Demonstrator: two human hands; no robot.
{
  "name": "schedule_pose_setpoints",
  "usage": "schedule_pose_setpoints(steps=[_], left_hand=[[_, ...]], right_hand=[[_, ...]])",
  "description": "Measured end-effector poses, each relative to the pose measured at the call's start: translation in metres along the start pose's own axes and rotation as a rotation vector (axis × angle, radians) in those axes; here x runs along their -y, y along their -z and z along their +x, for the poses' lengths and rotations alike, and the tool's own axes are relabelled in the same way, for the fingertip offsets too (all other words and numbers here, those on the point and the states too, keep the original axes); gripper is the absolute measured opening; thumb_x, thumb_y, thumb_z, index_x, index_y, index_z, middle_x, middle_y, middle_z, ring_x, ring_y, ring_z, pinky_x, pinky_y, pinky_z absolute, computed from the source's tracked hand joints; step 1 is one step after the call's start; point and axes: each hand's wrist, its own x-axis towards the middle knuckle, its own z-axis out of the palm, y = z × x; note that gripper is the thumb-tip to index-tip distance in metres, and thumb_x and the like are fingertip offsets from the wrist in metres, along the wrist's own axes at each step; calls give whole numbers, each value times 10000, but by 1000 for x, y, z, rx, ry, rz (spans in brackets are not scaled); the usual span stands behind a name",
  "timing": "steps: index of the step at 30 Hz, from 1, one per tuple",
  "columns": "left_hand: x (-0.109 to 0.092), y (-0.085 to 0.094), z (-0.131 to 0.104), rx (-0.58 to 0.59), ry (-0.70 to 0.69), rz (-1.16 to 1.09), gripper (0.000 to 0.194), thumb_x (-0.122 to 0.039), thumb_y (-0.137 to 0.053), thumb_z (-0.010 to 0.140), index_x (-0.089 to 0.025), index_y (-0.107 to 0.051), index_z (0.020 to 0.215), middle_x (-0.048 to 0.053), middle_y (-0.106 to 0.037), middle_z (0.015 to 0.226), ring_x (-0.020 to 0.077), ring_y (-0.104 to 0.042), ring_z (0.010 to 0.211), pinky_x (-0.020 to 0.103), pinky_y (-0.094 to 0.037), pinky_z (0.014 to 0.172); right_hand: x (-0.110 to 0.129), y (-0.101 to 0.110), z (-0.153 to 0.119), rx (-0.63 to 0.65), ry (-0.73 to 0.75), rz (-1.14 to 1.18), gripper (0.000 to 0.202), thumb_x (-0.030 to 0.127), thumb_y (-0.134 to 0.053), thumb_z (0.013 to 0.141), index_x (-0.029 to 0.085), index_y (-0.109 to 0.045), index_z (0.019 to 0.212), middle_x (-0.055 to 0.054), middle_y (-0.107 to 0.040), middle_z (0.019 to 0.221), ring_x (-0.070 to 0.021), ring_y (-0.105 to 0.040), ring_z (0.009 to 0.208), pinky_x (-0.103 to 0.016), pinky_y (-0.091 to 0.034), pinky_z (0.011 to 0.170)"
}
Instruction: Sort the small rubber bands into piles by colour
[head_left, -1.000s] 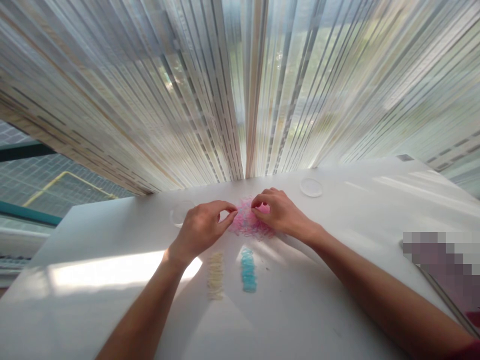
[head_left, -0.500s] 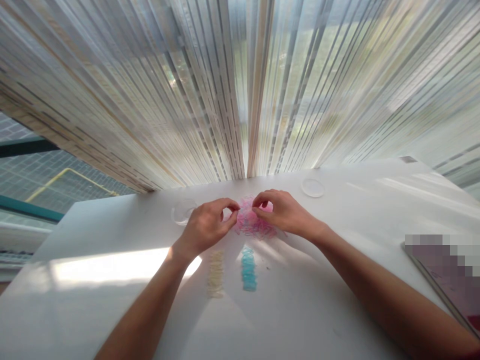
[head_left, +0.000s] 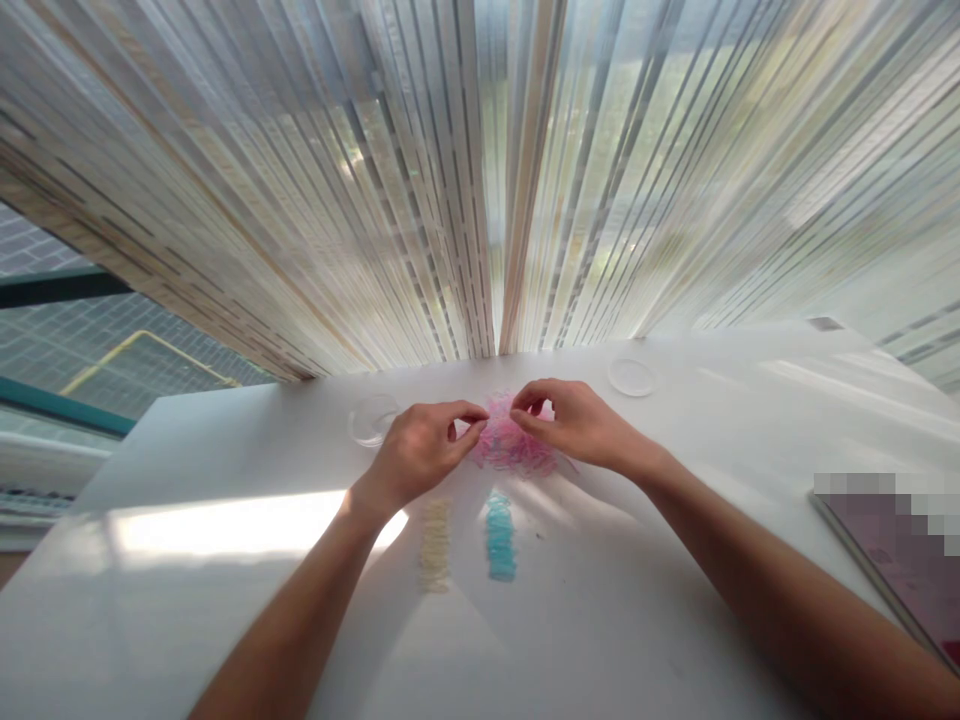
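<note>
On the white table lies a loose pile of thin pink bits (head_left: 517,455), like small elastic bands, with some pale blue mixed in. My left hand (head_left: 421,448) is over the pile's left side, thumb and forefinger pressed together; anything in the pinch is too small to make out. Facing it from the right, my right hand (head_left: 576,425) also pinches above the pile, and what it holds, if anything, cannot be seen. Nearer to me lie a pale yellow strip of stacked bits (head_left: 435,548) and a turquoise strip of similar bits (head_left: 500,537), side by side.
Behind my left hand stands a clear round container (head_left: 366,420), partly covered. A clear round lid (head_left: 631,377) lies at the back right. A flat pinkish object (head_left: 874,545), partly blurred out, sits at the right edge. Striped string curtains (head_left: 420,200) hang along the table's back edge.
My left thumb and forefinger have closed together more and shifted slightly right. The right hand keeps its pinch, with small finger movement. The whole view has shifted a little.
</note>
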Motion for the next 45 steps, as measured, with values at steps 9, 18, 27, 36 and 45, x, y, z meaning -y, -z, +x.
schedule_pose_setpoints(steps=[9, 18, 27, 36, 45], left_hand=[[-9, 27, -23, -96, -51, -77, 156, -326, -648, 901, -232, -753, 970, -18, -757, 817, 90, -595, 610, 207, -503, 653], [10, 19, -118, 35, 14, -245, 139, -273, -606, 926, -209, -730, 920, 48, -734, 918, 109, -637, 708, 169, -481, 540], [24, 8, -151, 181, -4, -190, 173, -260, -558, 938, -226, -727, 932, 43, -740, 928, 136, -661, 754, 216, -537, 686], [33, 7, -152, 187, 1, -178, 196, -250, -529, 949, -241, -724, 959, 34, -741, 944, 142, -673, 810, 217, -541, 719], [35, 7, -151, 209, -24, -168, 172, -242, -555, 947, -252, -725, 962, 16, -735, 972, 128, -674, 846, 209, -535, 763]], right_hand=[[-9, -13, 1, -207, 106, 150, 87, 250, -616, 856, 193, -681, 842, -16, -697, 829, -148, -610, 774, -275, -456, 688], [-4, -24, -13, -281, 163, 197, 56, 229, -621, 858, 195, -665, 856, -19, -669, 821, -149, -588, 777, -275, -451, 689], [16, -48, -61, -309, 308, 219, 49, 163, -601, 873, 204, -628, 876, -25, -678, 844, -155, -590, 799, -291, -464, 740], [43, -92, -88, -277, 373, 98, 54, 162, -611, 862, 208, -638, 853, -30, -591, 785, -167, -536, 760, -288, -467, 694], [51, -120, -104, -296, 442, -40, 100, 109, -585, 797, 203, -597, 765, -27, -573, 714, -182, -497, 718, -296, -451, 656]])
